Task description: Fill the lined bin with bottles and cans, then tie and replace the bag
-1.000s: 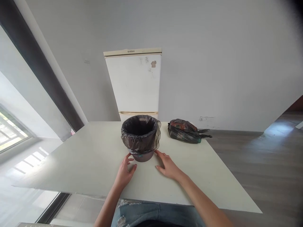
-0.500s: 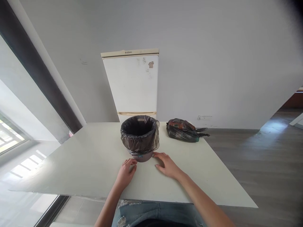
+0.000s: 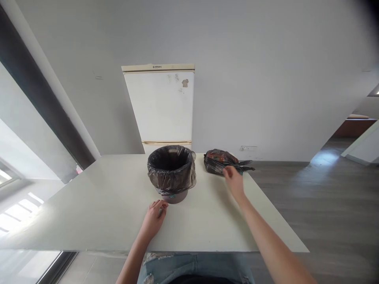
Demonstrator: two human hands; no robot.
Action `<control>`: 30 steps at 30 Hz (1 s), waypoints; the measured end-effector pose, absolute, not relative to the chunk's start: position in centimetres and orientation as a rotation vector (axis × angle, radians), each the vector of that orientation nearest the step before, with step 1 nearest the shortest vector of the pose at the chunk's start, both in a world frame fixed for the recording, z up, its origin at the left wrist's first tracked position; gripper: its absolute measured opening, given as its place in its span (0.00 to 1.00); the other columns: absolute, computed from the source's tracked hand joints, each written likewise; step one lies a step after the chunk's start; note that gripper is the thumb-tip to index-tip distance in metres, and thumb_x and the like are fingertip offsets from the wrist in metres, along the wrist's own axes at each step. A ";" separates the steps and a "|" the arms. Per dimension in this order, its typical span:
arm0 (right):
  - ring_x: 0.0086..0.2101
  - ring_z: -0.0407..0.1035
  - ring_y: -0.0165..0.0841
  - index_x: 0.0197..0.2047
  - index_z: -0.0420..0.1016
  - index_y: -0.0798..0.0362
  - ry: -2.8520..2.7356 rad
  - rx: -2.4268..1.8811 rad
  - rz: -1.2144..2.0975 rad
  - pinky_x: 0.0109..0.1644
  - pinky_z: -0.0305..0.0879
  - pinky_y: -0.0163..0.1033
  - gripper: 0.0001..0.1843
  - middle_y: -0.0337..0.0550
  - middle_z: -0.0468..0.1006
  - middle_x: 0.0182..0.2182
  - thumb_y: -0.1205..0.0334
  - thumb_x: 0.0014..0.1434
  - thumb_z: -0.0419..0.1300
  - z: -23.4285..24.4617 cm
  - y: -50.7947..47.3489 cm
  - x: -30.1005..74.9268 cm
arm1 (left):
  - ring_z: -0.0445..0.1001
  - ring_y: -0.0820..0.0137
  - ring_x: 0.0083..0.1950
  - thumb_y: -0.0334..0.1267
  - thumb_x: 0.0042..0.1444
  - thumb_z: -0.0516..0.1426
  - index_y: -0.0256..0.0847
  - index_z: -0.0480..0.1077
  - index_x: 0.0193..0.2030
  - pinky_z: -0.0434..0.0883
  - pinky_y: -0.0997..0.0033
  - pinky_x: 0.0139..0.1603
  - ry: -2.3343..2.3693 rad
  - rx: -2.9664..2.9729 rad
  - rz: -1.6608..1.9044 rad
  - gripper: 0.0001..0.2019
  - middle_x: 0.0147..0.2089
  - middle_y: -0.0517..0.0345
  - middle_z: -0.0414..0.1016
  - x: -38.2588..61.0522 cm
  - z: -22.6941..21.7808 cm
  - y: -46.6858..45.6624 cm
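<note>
Wide bare table [image 3: 97, 205] left of lined bin [image 3: 171, 175] — narrow gap between it and tied bag [image 3: 217, 159]

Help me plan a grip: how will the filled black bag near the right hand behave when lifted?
Probably floppy: the filled black bag is thin, wrinkled film slumped on the table. Likely to sag around its lumpy contents. Its twisted tail by the right hand looks the surest hold; the glossy film may slip.

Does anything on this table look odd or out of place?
A tied, stuffed black rubbish bag lies on the white table right of the lined bin, an odd spot for waste; the right hand is at it. The fridge behind has a brownish chipped patch near its top. Nothing looks spilled.
</note>
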State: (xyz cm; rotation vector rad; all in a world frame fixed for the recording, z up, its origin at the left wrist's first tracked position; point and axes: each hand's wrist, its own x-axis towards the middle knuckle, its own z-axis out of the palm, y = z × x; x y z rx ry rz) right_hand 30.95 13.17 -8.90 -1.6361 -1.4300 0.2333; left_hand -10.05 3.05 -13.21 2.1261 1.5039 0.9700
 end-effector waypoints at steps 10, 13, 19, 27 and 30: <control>0.51 0.74 0.50 0.57 0.76 0.56 -1.586 -1.929 0.137 0.54 0.68 0.47 0.26 0.59 0.81 0.50 0.46 0.65 0.56 -8.9 18.2 40.5 | 0.75 0.59 0.48 0.34 0.63 0.53 0.45 0.72 0.46 0.71 0.54 0.54 1.536 2.152 0.921 0.09 0.47 0.52 0.79 -10.0 -13.2 2.8; 0.49 0.74 0.48 0.60 0.74 0.57 -1.600 -1.989 0.122 0.53 0.68 0.47 0.27 0.59 0.81 0.48 0.48 0.68 0.52 -10.3 18.3 40.0 | 0.74 0.57 0.53 0.34 0.65 0.52 0.47 0.72 0.53 0.69 0.51 0.57 1.532 2.194 0.856 0.13 0.54 0.52 0.79 -9.9 -13.0 2.5; 0.47 0.72 0.48 0.45 0.80 0.55 -1.692 -2.011 0.053 0.51 0.68 0.48 0.17 0.57 0.79 0.43 0.55 0.65 0.55 -11.5 16.3 38.1 | 0.72 0.57 0.56 0.33 0.66 0.52 0.47 0.71 0.56 0.66 0.50 0.59 1.526 2.254 0.781 0.15 0.57 0.52 0.78 -9.9 -12.9 2.3; 0.51 0.70 0.49 0.40 0.82 0.52 -1.929 -1.799 0.056 0.57 0.68 0.50 0.19 0.55 0.76 0.46 0.50 0.69 0.53 -9.8 10.4 33.5 | 0.71 0.57 0.58 0.32 0.67 0.52 0.51 0.71 0.60 0.67 0.54 0.57 1.543 2.415 0.675 0.18 0.62 0.55 0.75 -9.4 -12.6 2.2; 0.48 0.74 0.46 0.49 0.82 0.51 -2.053 -1.679 0.371 0.54 0.71 0.49 0.20 0.53 0.79 0.50 0.51 0.70 0.53 -8.5 7.6 31.4 | 0.71 0.57 0.59 0.33 0.69 0.51 0.52 0.71 0.61 0.67 0.54 0.57 1.541 2.452 0.663 0.18 0.64 0.56 0.75 -9.3 -12.7 2.3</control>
